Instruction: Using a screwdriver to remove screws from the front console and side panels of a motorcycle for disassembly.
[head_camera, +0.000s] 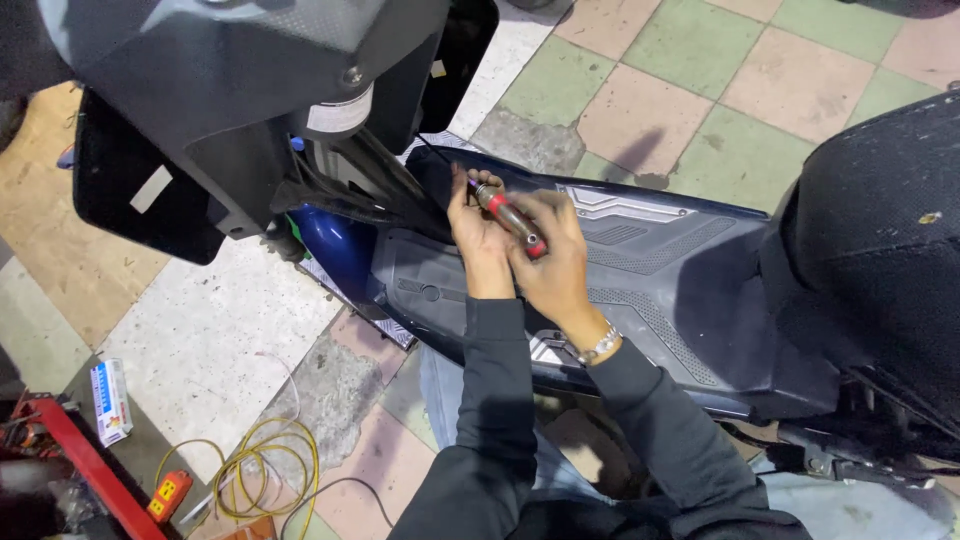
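A dark blue scooter lies across the view, its footboard (640, 250) below my hands and its black front panel (250, 90) at the upper left. My right hand (555, 265) grips a screwdriver (508, 218) with a red and grey handle, its thin shaft pointing up-left into the gap under the front panel. My left hand (478, 235) is closed around the front of the handle beside the shaft. Both hands touch each other over the footboard's front end. A metal watch (600, 345) sits on my right wrist.
The black seat (880, 240) rises at the right. On the tiled floor at lower left lie a coiled yellow cable (265, 470), an orange plug block (168, 495), a white box (110, 400) and a red tool stand (80, 465).
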